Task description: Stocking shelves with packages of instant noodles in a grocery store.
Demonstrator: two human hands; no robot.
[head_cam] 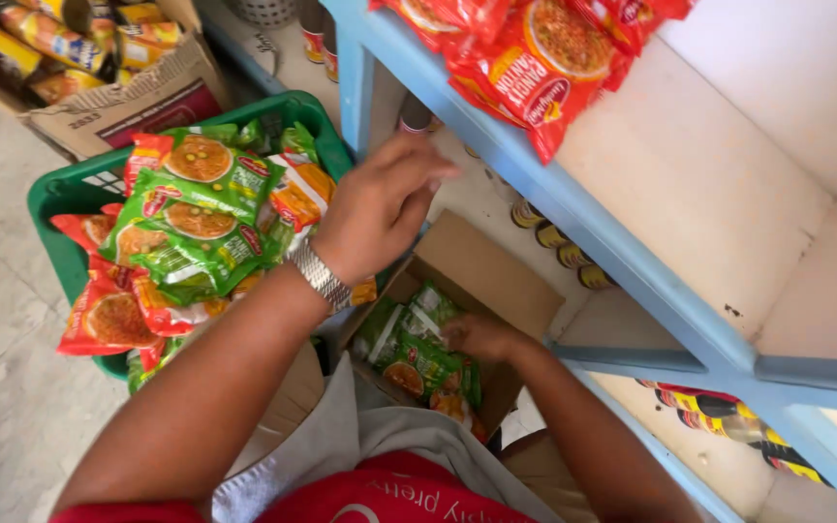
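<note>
1. Landmark: the open cardboard box (496, 291) low in front of the person. Everything below is placed relative to it.
2. Right hand (480, 336) is down inside the box, fingers curled onto the green noodle packets (417, 351) lying there. Looks like a grasp on the top packet, but the fingertips are hidden, so I can't tell if it's actually closed on one.
3. Left hand (380, 206) hovers above the box, between it and the green crate (70, 194). Fingers spread wide, palm down, holding nothing. Metal watch (322, 276) on that wrist.
4. The crate sits left of the box, heaped with green and red packets (196, 218). The stack is loose and overhangs the rim.
5. Blue shelf (573, 208) runs above and right of the box. Red packets (535, 58) lie on its upper level, and most of that board is bare.
6. Judgement, for doing it well: pinch a packet by its flat face, not the crimped edge, since the film is slippery and the noodle block inside cracks if squeezed.
7. Lift straight up clear of the box flap before swinging sideways.
8. Let the open left hand support the packet from underneath, and keep the forearm off the crate heap, which could slide.
</note>
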